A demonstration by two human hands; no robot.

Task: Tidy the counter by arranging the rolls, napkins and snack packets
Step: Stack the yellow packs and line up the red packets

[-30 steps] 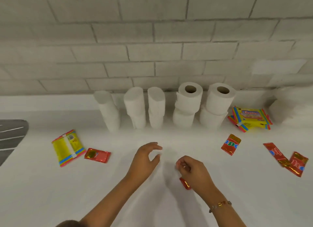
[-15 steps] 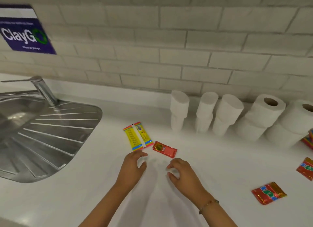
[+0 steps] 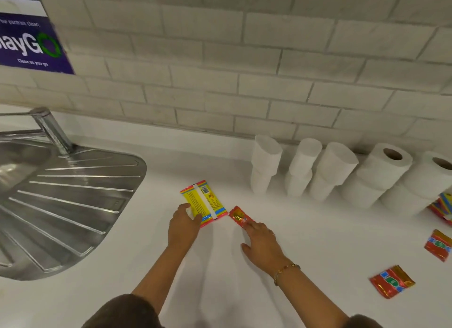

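Both hands now forward: left hand (image 3: 183, 226) loose-gripped on yellow packet (image 3: 202, 201), right fingertips (image 3: 250, 223) flat on red sachet (image 3: 239, 216).

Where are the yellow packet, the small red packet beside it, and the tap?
yellow packet (image 3: 204, 200), head view, middle of its yellow face
small red packet (image 3: 238, 216), head view, its gold patch
tap (image 3: 52, 132), head view, its upright stem

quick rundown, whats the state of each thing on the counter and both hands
left hand: open, fingers on the yellow packet
right hand: open, fingertip pressing the small red packet
yellow packet: lying flat, barcode side up
small red packet: lying flat
rolls: stacked upright in twos along the wall
red packets at right: loose, flat, apart
tap: no water visible
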